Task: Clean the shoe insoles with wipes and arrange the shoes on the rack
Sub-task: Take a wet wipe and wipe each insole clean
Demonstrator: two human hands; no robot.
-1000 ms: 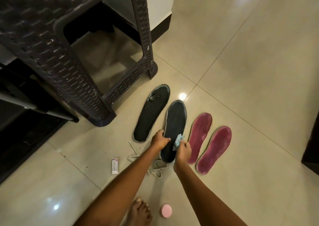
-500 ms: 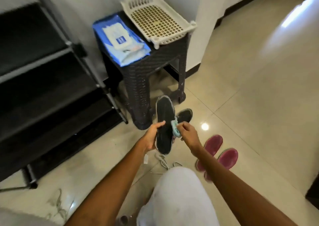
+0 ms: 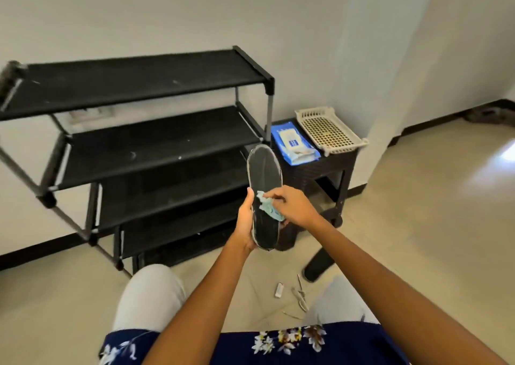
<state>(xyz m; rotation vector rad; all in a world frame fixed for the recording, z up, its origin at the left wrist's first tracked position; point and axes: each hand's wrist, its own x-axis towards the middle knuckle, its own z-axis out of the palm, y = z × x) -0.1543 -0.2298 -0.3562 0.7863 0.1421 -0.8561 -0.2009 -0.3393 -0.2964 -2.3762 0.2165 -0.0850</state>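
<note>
Insole-wiping step: we grip the insole in our left hand, pinch the wipe in our right hand; next, firm strokes along its length

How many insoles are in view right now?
2: one black insole held up in the left hand, another lying on the floor by the stool. More may be hidden behind the arms.

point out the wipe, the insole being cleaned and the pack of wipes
wipe (image 3: 268,208), head view, middle of the crumpled teal wad
insole (image 3: 264,169), head view, bare upper half
pack of wipes (image 3: 294,144), head view, white label on top
</note>
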